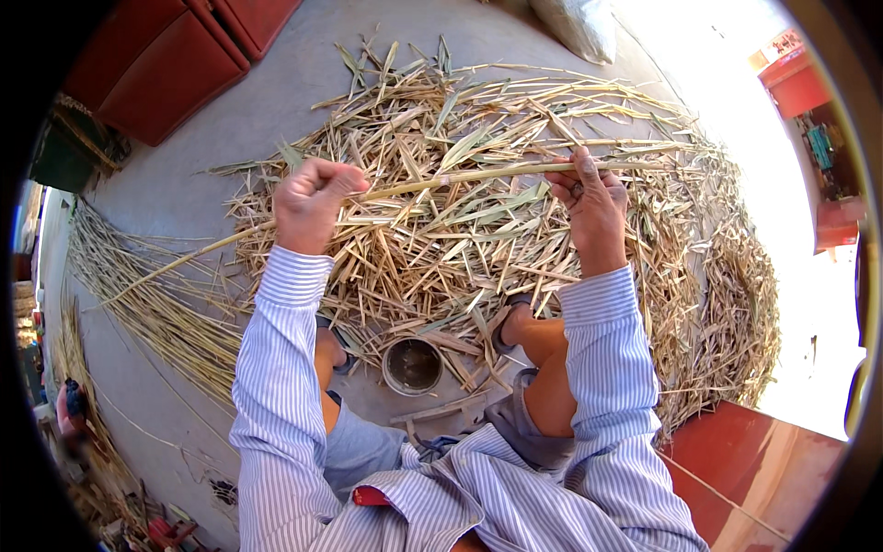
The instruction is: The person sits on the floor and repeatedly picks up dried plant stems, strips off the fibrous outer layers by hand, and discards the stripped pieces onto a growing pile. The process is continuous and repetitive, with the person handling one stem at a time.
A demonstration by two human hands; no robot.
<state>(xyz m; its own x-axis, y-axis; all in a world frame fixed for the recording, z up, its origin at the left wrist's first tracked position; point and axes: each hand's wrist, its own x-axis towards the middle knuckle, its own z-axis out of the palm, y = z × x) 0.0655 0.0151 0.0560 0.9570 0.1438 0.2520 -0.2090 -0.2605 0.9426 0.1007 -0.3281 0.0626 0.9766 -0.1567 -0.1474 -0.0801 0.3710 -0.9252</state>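
Observation:
I stretch a long pale-yellow reed stalk (pixel 478 175) between my hands, above a heap of dry husks. My right hand (pixel 593 202) pinches it between thumb and fingers, a dark ring showing on one finger. Closed in a fist, my left hand (pixel 317 202) is at the stalk's left part; its fingers are slightly blurred. A thin stalk runs on from behind my left wrist to the lower left, seemingly the same one. Below both hands lies the heap of cut husks and leaves (pixel 414 258), some greenish. A round metal bowl (pixel 412 366) with murky contents stands between my feet.
A bundle of long thin stalks (pixel 175 313) lies on the grey floor at left. Dark red furniture (pixel 166 64) stands at the upper left. A pale sack (pixel 579 28) is at the far edge, a red-brown surface (pixel 736 469) at the lower right. Husks spread rightward.

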